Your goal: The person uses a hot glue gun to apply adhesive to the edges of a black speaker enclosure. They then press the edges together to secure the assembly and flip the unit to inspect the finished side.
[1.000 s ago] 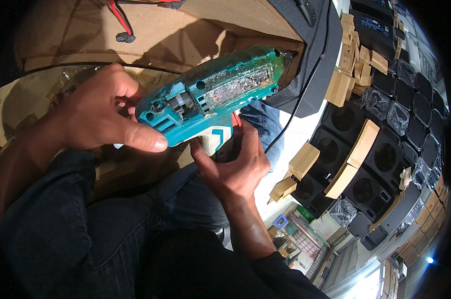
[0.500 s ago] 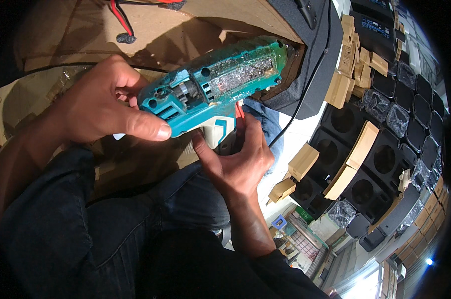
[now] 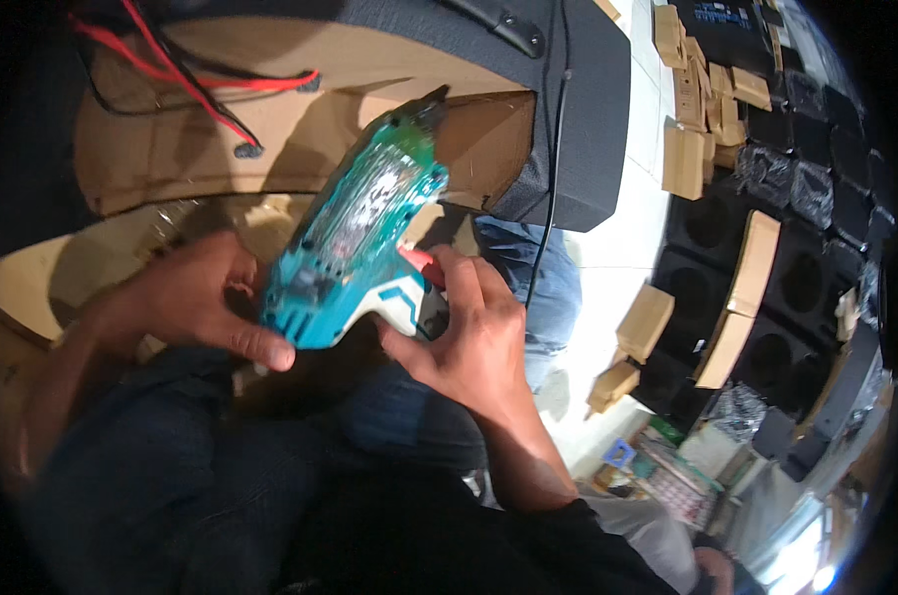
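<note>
A teal and white hot glue gun [image 3: 355, 218], its side window smeared with shiny clear residue, is held up in front of me. Its dark nozzle tilts up and to the right, toward the inside of a cabinet. My right hand [image 3: 469, 322] is wrapped round the grip, with fingers by the red trigger [image 3: 421, 264]. My left hand [image 3: 206, 302] closes on the rear end, thumb along the lower back edge; its other fingers are partly hidden behind. A small pale tip shows under the left thumb, too blurred to name.
The black-carpeted cabinet [image 3: 588, 129] lies open before me, with red and black wires [image 3: 211, 99] coming out of its brown inner panel. A black cable [image 3: 551, 169] hangs over its side. Cardboard pieces [image 3: 645, 322] and several black speaker boxes [image 3: 702, 233] stand to the right.
The glue gun has moved left and down, and its nozzle has swung more upward. Both hands have moved with it. My view has shifted, showing more of the wires and the cabinet.
</note>
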`<control>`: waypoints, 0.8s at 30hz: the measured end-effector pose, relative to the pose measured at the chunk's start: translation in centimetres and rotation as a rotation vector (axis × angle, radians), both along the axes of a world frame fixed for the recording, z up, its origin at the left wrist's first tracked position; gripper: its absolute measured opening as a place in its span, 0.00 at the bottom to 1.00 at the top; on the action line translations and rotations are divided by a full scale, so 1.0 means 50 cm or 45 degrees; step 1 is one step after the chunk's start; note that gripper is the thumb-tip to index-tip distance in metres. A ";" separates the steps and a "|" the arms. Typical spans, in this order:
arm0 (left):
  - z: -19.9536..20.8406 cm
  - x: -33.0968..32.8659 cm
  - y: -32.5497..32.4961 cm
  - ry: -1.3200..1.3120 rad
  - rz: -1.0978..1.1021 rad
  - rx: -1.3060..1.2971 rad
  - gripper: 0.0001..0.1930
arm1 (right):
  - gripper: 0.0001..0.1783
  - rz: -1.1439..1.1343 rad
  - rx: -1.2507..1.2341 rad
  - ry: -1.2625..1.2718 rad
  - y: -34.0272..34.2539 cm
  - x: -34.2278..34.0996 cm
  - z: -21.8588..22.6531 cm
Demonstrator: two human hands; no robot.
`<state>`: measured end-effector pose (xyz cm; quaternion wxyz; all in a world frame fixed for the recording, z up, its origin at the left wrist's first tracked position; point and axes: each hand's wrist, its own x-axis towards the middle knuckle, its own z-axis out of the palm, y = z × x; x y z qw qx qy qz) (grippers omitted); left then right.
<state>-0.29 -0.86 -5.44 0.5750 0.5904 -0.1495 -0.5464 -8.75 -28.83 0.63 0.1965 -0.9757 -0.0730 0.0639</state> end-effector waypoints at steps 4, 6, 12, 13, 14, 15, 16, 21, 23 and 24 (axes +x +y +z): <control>0.013 -0.003 0.085 -0.161 -0.122 0.100 0.27 | 0.37 0.116 0.011 -0.034 0.021 -0.006 0.034; 0.083 -0.008 0.143 -0.099 0.004 0.223 0.24 | 0.39 0.208 0.023 -0.112 0.033 -0.010 0.038; 0.280 -0.031 0.230 -0.843 0.147 0.620 0.17 | 0.42 0.372 0.030 -0.249 0.011 -0.040 0.050; 0.303 -0.027 0.227 -0.905 0.233 0.627 0.18 | 0.41 0.382 0.018 -0.277 0.006 -0.048 0.051; 0.320 -0.017 0.210 -1.234 0.159 0.678 0.19 | 0.41 0.398 0.005 -0.307 -0.002 -0.050 0.056; 0.336 -0.002 0.184 -1.561 0.074 0.725 0.21 | 0.41 0.387 0.009 -0.306 -0.008 -0.051 0.062; 0.353 0.015 0.154 -1.889 -0.037 0.767 0.23 | 0.42 0.367 0.023 -0.329 -0.015 -0.058 0.063; 0.286 0.092 0.068 -2.445 -0.408 1.001 0.21 | 0.42 0.283 0.049 -0.409 -0.020 -0.062 0.068; 0.259 0.114 0.036 -2.488 -0.537 1.140 0.20 | 0.41 0.255 0.071 -0.421 -0.035 -0.069 0.063; 0.251 0.121 0.033 -2.573 -0.539 1.158 0.16 | 0.41 0.257 0.095 -0.453 -0.038 -0.072 0.052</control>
